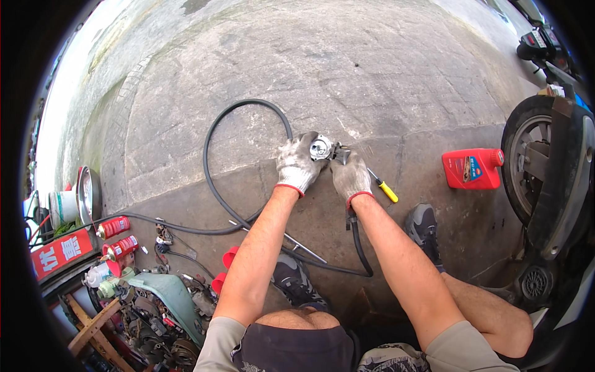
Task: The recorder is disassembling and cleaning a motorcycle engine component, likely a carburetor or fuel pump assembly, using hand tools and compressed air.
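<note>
In front of me, both hands wear whitish work gloves with red cuffs. My left hand (296,166) is closed around a round silver metal part (320,148), whose open face with small fittings points upward. Close beside it, my right hand (351,177) grips a dark air tool (341,154); its head touches or nearly touches the metal part. A black hose (361,251) runs up to the tool's lower end, below the right wrist. Fingers hide most of the tool, so its exact kind is unclear. A yellow-handled screwdriver (388,191) lies on the ground right of my right hand.
The hose loops over the concrete floor (396,80). A thin metal rod (307,249) lies between my shoes. At right stand a red oil jug (474,170) and a scooter wheel (527,161). Red spray cans (123,248), a pale green tub (170,301) and used parts crowd the left.
</note>
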Motion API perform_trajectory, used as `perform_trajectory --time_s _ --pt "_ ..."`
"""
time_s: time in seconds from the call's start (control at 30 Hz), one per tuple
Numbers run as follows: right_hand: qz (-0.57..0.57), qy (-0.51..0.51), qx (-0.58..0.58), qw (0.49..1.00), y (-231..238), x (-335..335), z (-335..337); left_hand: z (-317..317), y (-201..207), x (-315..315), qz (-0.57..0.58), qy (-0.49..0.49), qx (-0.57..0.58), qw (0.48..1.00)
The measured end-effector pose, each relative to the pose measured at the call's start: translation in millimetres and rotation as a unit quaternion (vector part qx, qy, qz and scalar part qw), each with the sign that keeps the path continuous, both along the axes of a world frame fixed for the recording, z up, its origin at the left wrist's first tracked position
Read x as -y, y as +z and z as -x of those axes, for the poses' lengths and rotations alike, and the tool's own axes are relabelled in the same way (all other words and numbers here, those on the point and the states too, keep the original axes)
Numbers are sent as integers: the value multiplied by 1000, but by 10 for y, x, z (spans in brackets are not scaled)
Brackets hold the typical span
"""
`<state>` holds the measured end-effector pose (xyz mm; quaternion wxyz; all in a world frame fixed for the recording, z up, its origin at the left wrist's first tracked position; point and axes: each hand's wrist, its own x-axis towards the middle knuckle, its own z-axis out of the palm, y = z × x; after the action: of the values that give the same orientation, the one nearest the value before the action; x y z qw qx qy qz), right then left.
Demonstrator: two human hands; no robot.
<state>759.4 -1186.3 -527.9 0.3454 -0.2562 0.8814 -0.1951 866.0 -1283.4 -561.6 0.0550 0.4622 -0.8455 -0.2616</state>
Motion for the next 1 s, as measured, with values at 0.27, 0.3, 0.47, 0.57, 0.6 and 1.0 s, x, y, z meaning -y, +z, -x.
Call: perform_trajectory --time_s 0.27,0.3,0.47,0.57,0.6,1.0 --pt "11 9 23 1000 -117 -12 43 14 -7 -15 -1 9 -6 1000" --pt "2 16 17 1000 -135 -21 45 30 -6 -28 3 10 -4 1000" --pt "13 16 50 999 7 -44 -40 -14 -63 -21 22 11 -10 1000" --pt "23 -20 72 997 -14 -37 -32 -26 -63 -16 32 9 -25 999" --pt "32 -56 68 996 -63 -54 15 16 -33 -32 26 4 -19 999" --pt "37 -58 140 988 66 -70 -1 -14 6 -18 27 3 -7 1000"
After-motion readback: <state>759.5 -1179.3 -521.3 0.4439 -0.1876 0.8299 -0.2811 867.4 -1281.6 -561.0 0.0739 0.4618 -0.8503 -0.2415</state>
